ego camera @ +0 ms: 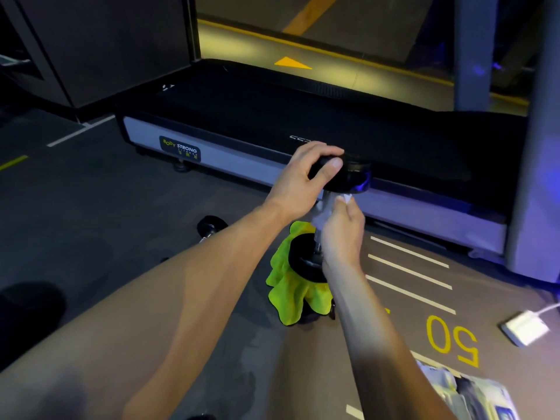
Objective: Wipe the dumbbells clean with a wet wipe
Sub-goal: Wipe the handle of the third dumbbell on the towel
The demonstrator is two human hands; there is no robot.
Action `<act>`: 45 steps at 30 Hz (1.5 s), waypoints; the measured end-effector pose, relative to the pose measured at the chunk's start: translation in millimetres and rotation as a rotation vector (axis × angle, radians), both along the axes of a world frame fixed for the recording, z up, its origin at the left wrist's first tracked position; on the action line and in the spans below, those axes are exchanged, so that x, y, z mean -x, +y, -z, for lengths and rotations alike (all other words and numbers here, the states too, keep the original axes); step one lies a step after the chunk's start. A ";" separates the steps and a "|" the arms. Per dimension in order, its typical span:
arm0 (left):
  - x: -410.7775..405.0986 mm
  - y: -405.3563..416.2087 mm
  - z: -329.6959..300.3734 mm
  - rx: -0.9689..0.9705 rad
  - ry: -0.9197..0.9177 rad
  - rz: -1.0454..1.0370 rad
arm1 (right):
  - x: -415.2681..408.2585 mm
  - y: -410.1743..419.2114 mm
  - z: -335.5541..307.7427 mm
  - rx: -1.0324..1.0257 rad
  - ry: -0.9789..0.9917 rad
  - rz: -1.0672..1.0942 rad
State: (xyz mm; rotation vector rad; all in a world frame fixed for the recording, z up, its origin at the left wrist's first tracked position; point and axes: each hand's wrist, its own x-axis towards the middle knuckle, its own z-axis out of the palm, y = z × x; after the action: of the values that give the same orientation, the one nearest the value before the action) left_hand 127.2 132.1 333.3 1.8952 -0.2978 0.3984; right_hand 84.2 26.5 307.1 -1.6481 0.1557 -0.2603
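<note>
A dumbbell [339, 177] stands upright on a green cloth [288, 298] beside the treadmill [272, 116]. The left hand [303, 177] grips its top head; the right hand [342, 234] wraps a wet wipe [321, 213] around the handle.

At centre frame a black dumbbell [306, 262] stands on a lime-green cloth [288, 301], a white wipe [321, 215] around its handle. The floor [121, 207] is dark grey with white stripes [409, 271] and a yellow "50" [453, 344] at lower right.
</note>
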 end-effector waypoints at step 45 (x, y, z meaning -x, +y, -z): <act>81.4 226.3 174.9 0.294 0.521 -0.564 | -0.9 103.3 174.6 0.090 0.359 -0.855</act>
State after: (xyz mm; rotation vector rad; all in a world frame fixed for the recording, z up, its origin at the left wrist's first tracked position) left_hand 45.8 358.5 158.4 1.6933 0.6221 0.2822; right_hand 85.1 129.9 132.5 -1.6924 -0.2987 0.6860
